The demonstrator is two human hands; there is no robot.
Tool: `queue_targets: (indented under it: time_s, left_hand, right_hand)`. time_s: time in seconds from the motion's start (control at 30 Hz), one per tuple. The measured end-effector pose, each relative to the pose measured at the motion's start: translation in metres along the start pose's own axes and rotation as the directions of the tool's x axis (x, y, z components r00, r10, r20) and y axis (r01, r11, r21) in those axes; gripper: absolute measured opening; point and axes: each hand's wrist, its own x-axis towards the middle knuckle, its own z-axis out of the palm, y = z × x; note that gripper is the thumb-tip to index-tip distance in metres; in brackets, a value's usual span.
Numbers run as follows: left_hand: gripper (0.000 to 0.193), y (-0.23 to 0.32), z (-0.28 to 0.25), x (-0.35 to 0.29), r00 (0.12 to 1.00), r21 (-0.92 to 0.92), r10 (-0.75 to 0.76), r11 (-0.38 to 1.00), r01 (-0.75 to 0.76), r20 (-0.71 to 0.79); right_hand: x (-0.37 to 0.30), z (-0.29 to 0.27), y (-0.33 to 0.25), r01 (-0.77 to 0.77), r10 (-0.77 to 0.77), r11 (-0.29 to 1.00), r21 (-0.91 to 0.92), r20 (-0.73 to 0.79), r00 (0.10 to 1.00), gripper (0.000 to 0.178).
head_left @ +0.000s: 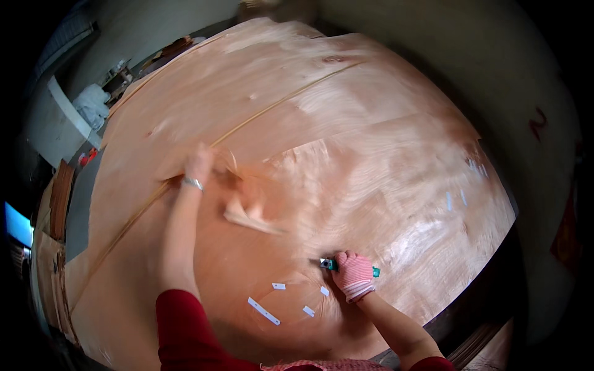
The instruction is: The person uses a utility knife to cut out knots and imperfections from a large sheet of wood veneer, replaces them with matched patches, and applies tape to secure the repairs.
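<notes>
Wood sheet (396, 198): thin, tan, spread over most of the frame from the upper middle to the lower edge; overlapping edges suggest more than one layer. Left hand (199, 162): bare, blurred, left of centre, beside a narrow yellowish line (266, 112) in the wood; cannot tell whether it grasps anything. Right hand (354, 273): striped glove, lower right of centre, fingers closed around a green tool (376, 272) low over the wood or on it. A blurred pale scrap (252, 219) lies or hangs between the hands; contact unclear.

Risks (judgement): thin wood could split along its grain if pulled askew at the line. The tool's head, if sharp and pressed down, could score the surface. The bare left hand could catch a splinter from a ragged edge. White strips (264, 311) at lower centre could snag if a sleeve drags across them.

Orientation: line runs lower left to upper right, broken at the left hand. Sheet's own long axis uncertain; the lens bows its edges. Tool lies nearly level, head pointing to frame left, tail to the right.
</notes>
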Motion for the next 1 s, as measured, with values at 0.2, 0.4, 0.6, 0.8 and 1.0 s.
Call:
queue_targets:
  time_s: [0.2, 0.4, 0.6, 0.8, 1.0]
  left_hand:
    - [0.058, 0.017, -0.016, 0.111, 0.926, -0.53, -0.174, 0.848, -0.031, -0.334]
    - [0.059, 0.057, -0.025, -0.104, 0.94, -0.527, 0.33, 0.785, -0.326, -0.089]
    - [0.042, 0.027, -0.12, -0.359, 0.973, -0.572, 0.02, 0.811, 0.118, 0.229]
    - [0.037, 0.011, -0.208, -0.564, 0.903, -0.47, -0.385, 0.772, 0.429, 0.193]
    - [0.036, -0.011, -0.247, -0.767, 0.819, -0.536, -0.569, 0.668, 0.516, 0.078]
  right_hand:
    - [0.002, 0.004, 0.004, -0.013, 0.013, 1.0, -0.022, 0.009, 1.0, 0.024]
    - [0.001, 0.002, -0.001, 0.02, -0.02, 1.0, 0.015, -0.025, 0.999, 0.025]
    - [-0.001, 0.001, -0.013, -0.02, 0.021, 1.0, 0.021, -0.051, 0.998, 0.021]
    - [-0.012, 0.007, -0.017, -0.119, 0.129, 0.988, 0.097, -0.102, 0.986, 0.022]
    - [-0.029, -0.014, -0.05, -0.088, 0.085, 0.975, 0.204, 0.021, 0.996, 0.032]
